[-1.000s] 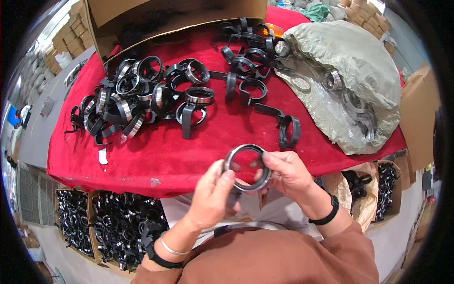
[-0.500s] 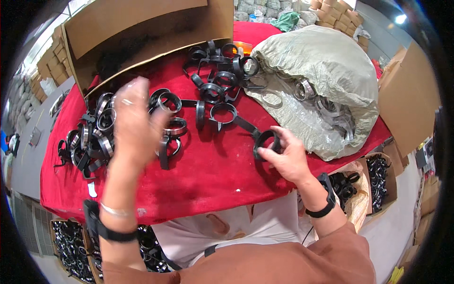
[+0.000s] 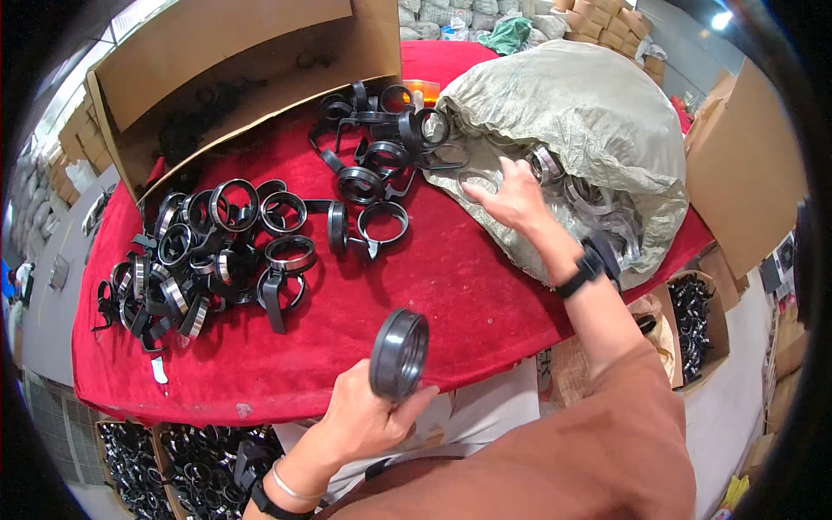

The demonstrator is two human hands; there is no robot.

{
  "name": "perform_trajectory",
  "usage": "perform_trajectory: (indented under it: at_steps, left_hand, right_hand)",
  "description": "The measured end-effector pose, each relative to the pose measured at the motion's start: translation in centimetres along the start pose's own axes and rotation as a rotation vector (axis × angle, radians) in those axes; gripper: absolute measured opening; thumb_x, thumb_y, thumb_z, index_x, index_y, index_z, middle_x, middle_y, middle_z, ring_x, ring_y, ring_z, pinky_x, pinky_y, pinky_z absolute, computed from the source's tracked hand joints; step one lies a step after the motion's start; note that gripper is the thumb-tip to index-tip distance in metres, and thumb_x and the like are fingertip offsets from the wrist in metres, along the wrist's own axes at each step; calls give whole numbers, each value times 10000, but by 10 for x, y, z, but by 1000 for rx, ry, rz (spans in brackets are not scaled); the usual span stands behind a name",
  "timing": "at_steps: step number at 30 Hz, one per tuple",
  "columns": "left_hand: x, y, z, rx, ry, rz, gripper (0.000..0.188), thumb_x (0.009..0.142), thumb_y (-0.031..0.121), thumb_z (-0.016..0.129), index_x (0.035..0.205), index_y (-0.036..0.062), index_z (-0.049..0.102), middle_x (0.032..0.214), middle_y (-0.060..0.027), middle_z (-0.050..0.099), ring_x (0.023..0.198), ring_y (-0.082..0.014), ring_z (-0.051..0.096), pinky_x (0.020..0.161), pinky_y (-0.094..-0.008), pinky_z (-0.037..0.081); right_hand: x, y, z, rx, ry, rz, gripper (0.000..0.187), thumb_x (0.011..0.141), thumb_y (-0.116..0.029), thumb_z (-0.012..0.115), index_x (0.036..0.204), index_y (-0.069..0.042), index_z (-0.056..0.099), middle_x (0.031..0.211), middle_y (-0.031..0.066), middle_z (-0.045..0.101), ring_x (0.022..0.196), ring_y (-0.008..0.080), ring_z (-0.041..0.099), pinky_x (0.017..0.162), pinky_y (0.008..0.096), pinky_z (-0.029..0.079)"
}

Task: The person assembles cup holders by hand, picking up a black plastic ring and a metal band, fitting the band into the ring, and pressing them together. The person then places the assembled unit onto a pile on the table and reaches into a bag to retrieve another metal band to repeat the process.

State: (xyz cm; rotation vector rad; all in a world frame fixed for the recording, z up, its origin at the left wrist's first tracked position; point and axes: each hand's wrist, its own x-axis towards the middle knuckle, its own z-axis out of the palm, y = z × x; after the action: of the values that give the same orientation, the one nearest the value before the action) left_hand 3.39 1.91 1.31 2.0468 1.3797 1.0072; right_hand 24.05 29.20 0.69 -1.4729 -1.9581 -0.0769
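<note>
My left hand (image 3: 364,414), low in front of the red cloth's near edge, is closed on a black ring part (image 3: 399,355), held up on its side. My right hand (image 3: 517,198) reaches over the mouth of the pale woven sack (image 3: 576,95), thumb and fingers apart. Close to its fingertips lies a thin metal ring (image 3: 477,182). Metal rings (image 3: 544,165) in clear plastic show inside the sack. On the left of the cloth is a heap of black ring holders, some with silver rings (image 3: 234,205). More plain black holders (image 3: 386,158) lie at the middle back.
An open cardboard box (image 3: 251,65) stands on its side at the back left, dark parts inside. Below the table are boxes of black parts (image 3: 130,459) at left and another box (image 3: 692,329) at right. A cardboard flap (image 3: 750,173) rises on the right.
The black ring part has gone from my right hand to my left. My left hand has come down from the heap; my right hand has moved up to the sack's mouth.
</note>
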Motion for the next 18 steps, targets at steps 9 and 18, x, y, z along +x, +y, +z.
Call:
perform_trajectory:
  at_steps: [9, 18]
  left_hand:
    - [-37, 6, -5, -663, 114, -434, 418, 920, 88, 466, 1286, -62, 332, 966, -172, 596, 686, -177, 594, 669, -311, 494]
    - [-35, -8, -8, -1127, 194, -504, 406, 888, 75, 574, 1243, -46, 416, 1002, -199, 635, 733, -227, 663, 695, -325, 541]
  right_hand:
    - [-1, -12, 7, -95, -7, -403, 715, 567, -218, 788, 1193, -30, 499, 1122, 165, 463, 1070, 332, 462, 893, 410, 449]
    - [-62, -30, -55, 253, -600, -812, 700, 570, -93, 719, 1231, -19, 502, 1146, 183, 480, 1062, 368, 466, 949, 409, 417]
